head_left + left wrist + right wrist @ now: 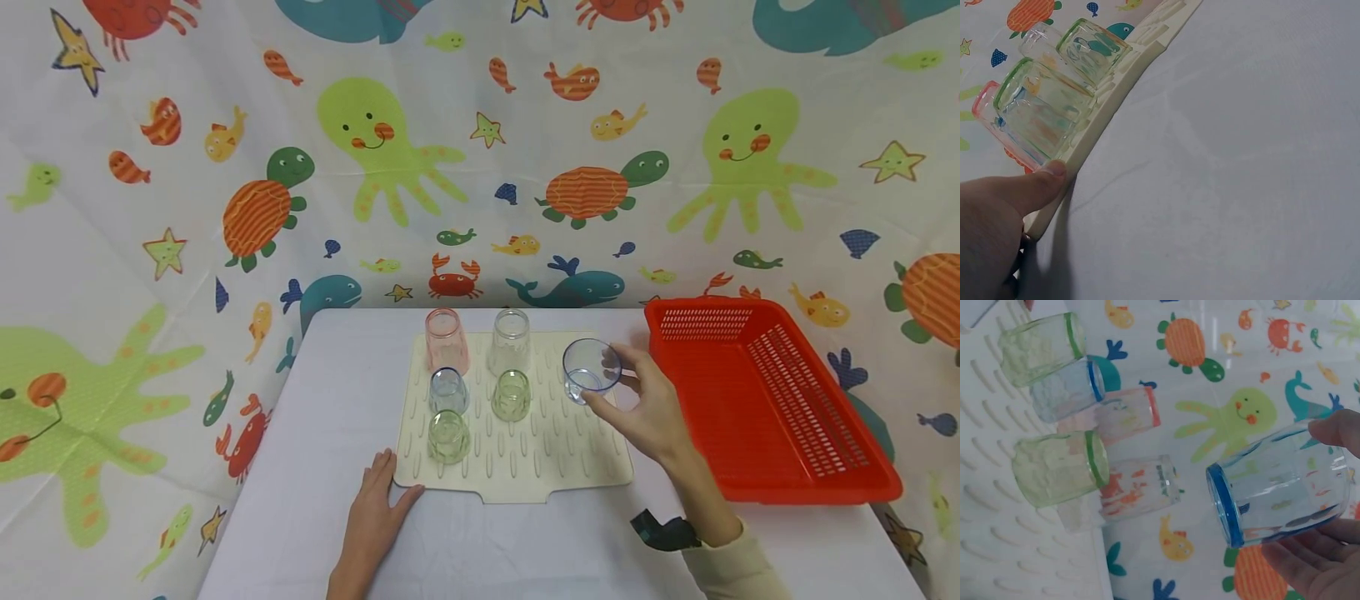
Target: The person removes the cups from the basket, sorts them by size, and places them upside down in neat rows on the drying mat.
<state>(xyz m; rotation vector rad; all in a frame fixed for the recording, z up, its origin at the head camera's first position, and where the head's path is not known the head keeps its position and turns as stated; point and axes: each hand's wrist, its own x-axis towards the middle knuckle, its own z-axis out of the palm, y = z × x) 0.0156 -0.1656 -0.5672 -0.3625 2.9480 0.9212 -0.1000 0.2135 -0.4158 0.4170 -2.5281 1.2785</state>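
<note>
My right hand point(648, 404) grips a clear drinking glass point(592, 367) with its thumb and fingers, over the right part of a cream ridged drying mat point(555, 450). A blue band circles the glass's far end in the right wrist view. At the mat's near left corner rests my left hand point(372, 510), its thumb point(1047, 181) against the edge. Two columns of glasses stand on the mat: a pink glass point(446, 342), a blue glass point(448, 392) and a green glass point(448, 437) on the left, a clear glass point(510, 343) and another green glass point(512, 397) beside them.
A red plastic basket point(765, 492) with slotted sides stands right of the mat, close to my right forearm. White cloth point(330, 417) covers the table. Behind hangs a curtain point(480, 183) printed with sea animals.
</note>
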